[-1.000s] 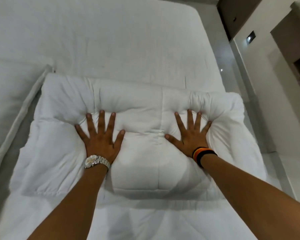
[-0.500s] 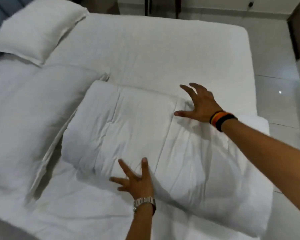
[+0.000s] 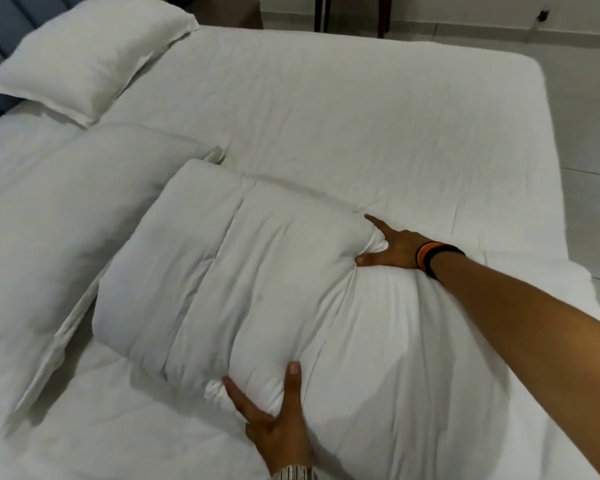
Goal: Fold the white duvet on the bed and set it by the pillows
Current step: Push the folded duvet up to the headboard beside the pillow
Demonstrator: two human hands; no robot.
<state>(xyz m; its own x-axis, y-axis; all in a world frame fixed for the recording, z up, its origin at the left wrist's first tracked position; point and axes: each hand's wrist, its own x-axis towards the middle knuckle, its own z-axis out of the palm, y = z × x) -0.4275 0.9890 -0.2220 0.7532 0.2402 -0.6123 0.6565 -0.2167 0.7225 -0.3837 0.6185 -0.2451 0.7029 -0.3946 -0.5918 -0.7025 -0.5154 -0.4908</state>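
The white duvet [image 3: 257,289] lies folded into a thick, puffy bundle on the bed [image 3: 378,133], its far end just beside the nearer pillow [image 3: 59,216]. My left hand [image 3: 278,427] presses against its near edge, fingers spread, thumb up on the fabric. My right hand [image 3: 392,251] is on the opposite side, open and flat, the thumb dug into a crease (several fingers are hidden behind the bulge). A striped band [image 3: 433,258] circles that wrist; a metal watch [image 3: 295,474] shows on the left. A second pillow [image 3: 90,57] rests against the blue headboard [image 3: 0,26].
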